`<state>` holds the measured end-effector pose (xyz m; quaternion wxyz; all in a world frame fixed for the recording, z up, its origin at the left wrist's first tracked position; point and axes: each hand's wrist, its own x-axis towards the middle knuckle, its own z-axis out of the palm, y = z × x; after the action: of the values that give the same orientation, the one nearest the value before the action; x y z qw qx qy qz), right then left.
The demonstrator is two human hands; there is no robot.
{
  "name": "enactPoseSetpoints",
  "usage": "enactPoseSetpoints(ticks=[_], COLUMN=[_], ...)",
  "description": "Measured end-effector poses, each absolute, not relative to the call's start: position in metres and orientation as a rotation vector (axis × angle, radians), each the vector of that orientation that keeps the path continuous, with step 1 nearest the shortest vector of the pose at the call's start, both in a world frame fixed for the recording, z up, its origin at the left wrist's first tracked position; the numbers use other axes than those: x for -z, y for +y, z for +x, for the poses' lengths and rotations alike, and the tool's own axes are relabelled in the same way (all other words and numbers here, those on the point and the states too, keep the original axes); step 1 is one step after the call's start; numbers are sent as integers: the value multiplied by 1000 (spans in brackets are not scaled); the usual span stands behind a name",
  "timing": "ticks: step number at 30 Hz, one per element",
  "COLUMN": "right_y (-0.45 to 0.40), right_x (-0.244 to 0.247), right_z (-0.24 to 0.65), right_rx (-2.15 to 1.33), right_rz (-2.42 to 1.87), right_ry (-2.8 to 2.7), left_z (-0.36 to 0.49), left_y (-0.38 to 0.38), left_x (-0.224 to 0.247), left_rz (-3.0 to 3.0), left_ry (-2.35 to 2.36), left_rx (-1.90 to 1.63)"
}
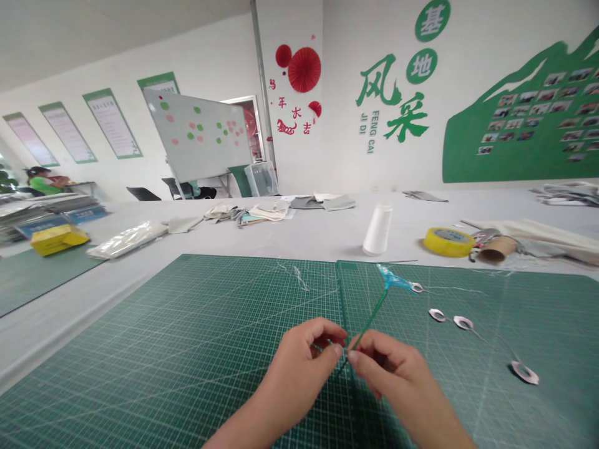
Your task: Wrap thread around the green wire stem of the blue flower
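Observation:
My right hand [393, 368] pinches a thin green stem [374, 310] between thumb and fingers. The stem slants up to the right, and its lower end passes down between my hands. At its top is a light blue, forked piece [392, 279] with a small white-rimmed oval piece [417, 287] at its right tip. My left hand [309, 355] is closed in a pinch just left of the stem; what its fingertips hold, if anything, is too small to make out. More white-rimmed oval pieces [463, 322] with thin tails lie on the cutting mat to the right.
Two green cutting mats [187, 324] meet under my hands. Loose white thread [299, 279] lies on them. Beyond stand a white thread cone [378, 231], yellow tape roll [448, 242] and cardboard tube [497, 248]. Folded cloth [322, 201] lies farther back; a yellow box [59, 239] is left.

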<state>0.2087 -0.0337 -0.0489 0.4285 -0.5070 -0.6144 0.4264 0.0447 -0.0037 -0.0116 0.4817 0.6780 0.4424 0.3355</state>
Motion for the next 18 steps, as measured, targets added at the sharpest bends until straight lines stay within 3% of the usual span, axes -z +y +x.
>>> enactPoseSetpoints(ticks=[18], right_y=[-33], right_x=[60], right_z=[206], right_rx=[-1056], right_rz=[-1177], right_ry=[-1259], left_z=[47], left_y=[-10], left_x=[18], left_rz=[1853], left_ry=[1145], left_rx=[-821])
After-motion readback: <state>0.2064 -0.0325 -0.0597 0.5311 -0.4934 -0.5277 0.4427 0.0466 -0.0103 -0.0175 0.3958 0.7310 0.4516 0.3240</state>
